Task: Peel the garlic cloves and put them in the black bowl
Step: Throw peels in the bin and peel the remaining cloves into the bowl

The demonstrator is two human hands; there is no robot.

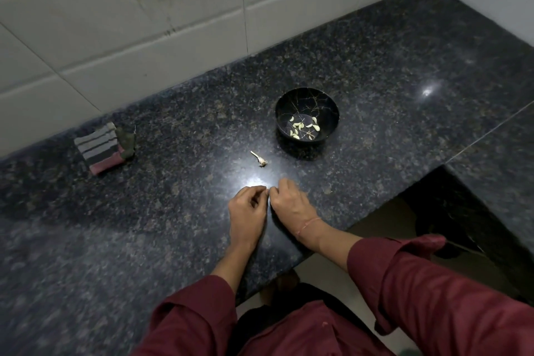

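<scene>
Left hand (248, 208) and right hand (289, 203) curl fingertip to fingertip, contents unclear, near the round black bowl (300, 150) for short drops.

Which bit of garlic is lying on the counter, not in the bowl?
The stalked scrap just front-left of the bowl; the pale cloves all lie inside it.
</scene>
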